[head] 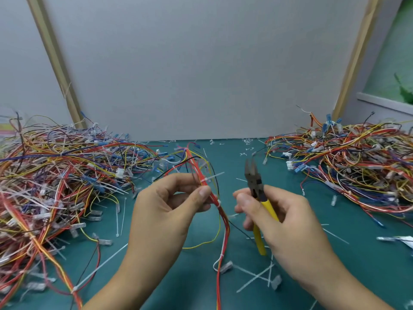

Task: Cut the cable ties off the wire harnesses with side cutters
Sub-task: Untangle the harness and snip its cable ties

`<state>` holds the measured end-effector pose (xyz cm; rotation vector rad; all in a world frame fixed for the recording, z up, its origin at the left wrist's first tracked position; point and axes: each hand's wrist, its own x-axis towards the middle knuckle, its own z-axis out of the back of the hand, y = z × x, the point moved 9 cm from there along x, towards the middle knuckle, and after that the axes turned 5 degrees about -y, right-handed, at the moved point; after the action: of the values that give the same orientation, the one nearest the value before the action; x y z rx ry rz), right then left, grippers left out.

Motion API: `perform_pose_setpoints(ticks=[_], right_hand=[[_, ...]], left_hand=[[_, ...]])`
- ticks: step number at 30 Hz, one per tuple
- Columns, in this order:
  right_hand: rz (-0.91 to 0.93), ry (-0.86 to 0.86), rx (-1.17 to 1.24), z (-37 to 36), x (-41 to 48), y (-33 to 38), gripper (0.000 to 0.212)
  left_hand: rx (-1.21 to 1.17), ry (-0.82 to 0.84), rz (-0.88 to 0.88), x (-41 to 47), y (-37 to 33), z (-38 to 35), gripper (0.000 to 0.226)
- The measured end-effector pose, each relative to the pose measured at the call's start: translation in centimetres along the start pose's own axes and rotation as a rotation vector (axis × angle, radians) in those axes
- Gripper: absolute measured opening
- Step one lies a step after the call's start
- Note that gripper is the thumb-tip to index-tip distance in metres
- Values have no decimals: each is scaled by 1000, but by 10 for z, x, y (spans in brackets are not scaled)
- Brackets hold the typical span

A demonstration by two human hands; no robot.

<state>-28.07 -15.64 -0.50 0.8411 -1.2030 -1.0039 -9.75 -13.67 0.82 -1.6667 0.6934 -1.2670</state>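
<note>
Left hand point(165, 204) pinches harness point(214, 198); right hand point(283, 218) grips side cutters point(257, 191).

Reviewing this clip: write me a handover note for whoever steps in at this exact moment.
Left hand pinches a red-and-yellow wire harness just below a white cable tie, above the teal mat.
Right hand grips yellow-handled side cutters, blades up, apart from the harness.
Done: cut white tie pieces lie scattered on the mat.
Left: that tie and two lower ones on this harness are uncut; tangled harness piles sit on both sides, progress there unclear.
</note>
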Motion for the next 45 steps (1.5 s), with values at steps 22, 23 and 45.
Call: perform_pose_setpoints(ticks=[22,23,45], right_hand=[[-23,105,-269,-10,-6,-5,47],[-21,103,-274,-10,-6,-4,47],[-23,110,-343,-9,-6,-7,52]], left_hand=[[-111,93,38,-4,-3,-9,31],[-112,91,39,-4,-3,-9,31],[-102,109,35,-6,-4,-12,25]])
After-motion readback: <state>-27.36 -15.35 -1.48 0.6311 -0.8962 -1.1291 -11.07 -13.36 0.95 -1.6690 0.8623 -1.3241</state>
